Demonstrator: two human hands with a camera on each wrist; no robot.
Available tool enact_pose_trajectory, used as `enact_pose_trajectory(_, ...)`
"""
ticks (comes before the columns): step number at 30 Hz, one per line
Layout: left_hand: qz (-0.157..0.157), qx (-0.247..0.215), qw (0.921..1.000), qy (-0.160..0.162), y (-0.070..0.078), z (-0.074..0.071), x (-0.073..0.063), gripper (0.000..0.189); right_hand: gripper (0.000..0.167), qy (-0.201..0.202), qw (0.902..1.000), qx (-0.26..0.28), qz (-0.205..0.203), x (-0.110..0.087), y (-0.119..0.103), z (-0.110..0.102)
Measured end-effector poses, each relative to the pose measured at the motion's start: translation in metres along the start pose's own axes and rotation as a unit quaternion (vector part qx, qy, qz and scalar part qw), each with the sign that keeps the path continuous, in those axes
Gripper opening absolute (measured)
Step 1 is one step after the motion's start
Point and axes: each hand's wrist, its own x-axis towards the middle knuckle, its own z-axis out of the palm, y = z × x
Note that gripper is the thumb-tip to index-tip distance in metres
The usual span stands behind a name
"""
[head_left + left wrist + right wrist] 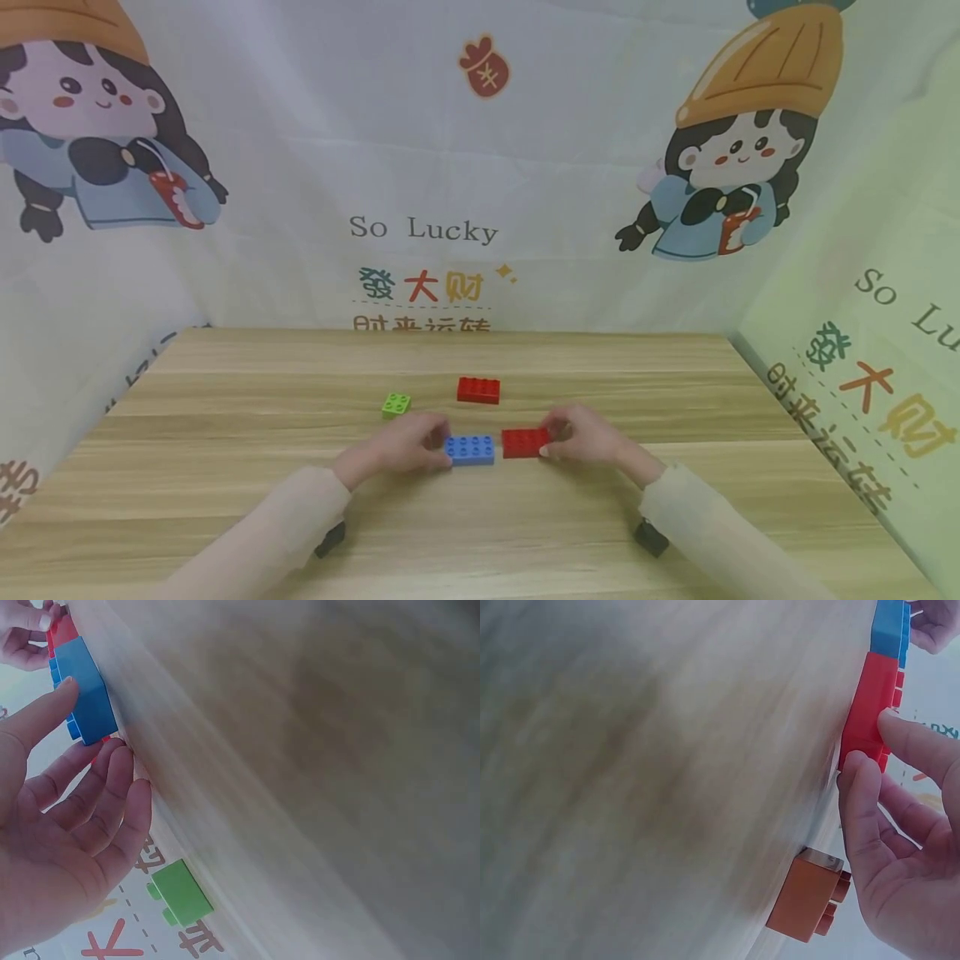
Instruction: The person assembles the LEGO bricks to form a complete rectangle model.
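Observation:
My left hand (405, 442) holds a blue toy building brick (470, 451) by its left end, thumb at the near side. To its right, my right hand (588, 435) pinches a red brick (521, 443) at its right end between thumb and finger. Both bricks lie low at the tabletop with studs up, their short ends facing each other across a narrow gap in the head view. Seen from the right wrist, the red brick (868, 705) overlaps the end of the blue brick (889, 628).
A second red brick (478, 390) lies behind the pair on the wooden table (480, 533). The small green brick (396, 406) sits beyond my left hand. An orange-brown brick (802, 896) stands near my right hand, hidden in the head view. Printed cloth (600, 292) walls the table.

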Motion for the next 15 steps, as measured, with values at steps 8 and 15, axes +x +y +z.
enact_pose_trajectory(8, 0.009, 0.014, 0.9998, 0.005, 0.0001, 0.0011, 0.0044, 0.025, 0.028, 0.004, 0.9997, -0.019, 0.016, -0.0051, -0.0026, 0.0012)
enact_pose_trajectory(15, 0.007, 0.008, 0.9999, -0.003, 0.0009, 0.0022, 0.0083, 0.024, 0.026, 0.002, 0.9999, -0.009, 0.009, -0.0063, -0.0020, 0.0022)
